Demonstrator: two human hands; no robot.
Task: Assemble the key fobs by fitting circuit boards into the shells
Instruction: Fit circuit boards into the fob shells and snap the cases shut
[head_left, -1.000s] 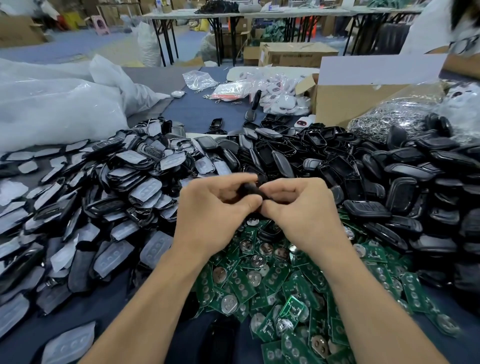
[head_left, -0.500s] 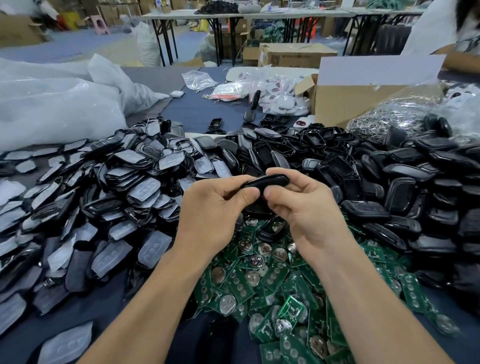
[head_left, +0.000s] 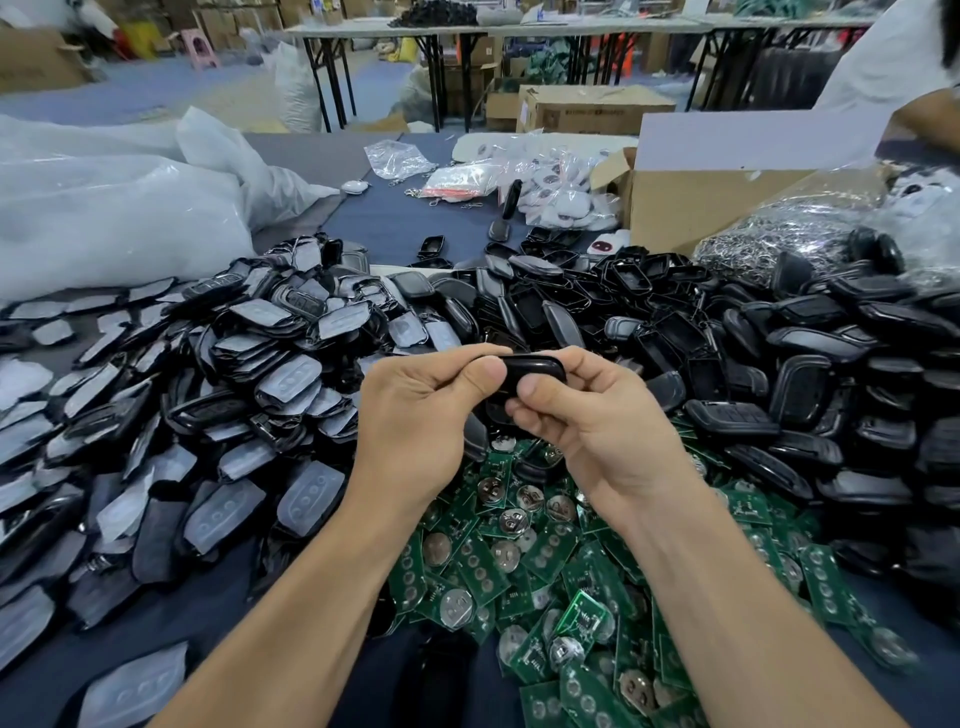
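Both hands hold one black key fob shell (head_left: 535, 370) above the piles in the middle of the view. My left hand (head_left: 415, 415) pinches its left end between thumb and fingers. My right hand (head_left: 597, 421) grips its right end, thumb on the near side and fingers curled over the top. Whether a board sits inside the shell is hidden. Below the hands lies a heap of green circuit boards (head_left: 519, 566) with round battery clips. Black shells (head_left: 779, 358) are heaped to the right and behind, and shell halves with translucent button pads (head_left: 244, 374) to the left.
A big white plastic bag (head_left: 114, 218) lies at the left rear. An open cardboard box (head_left: 706, 208), a bag of metal key rings (head_left: 789, 234) and small plastic bags of white fobs (head_left: 550, 197) stand behind the piles. Another person (head_left: 904, 62) is at the far right.
The hands have lifted and spread slightly. The shell, nearly hidden between the fingertips a second ago, now shows as a flat black piece held at both ends.
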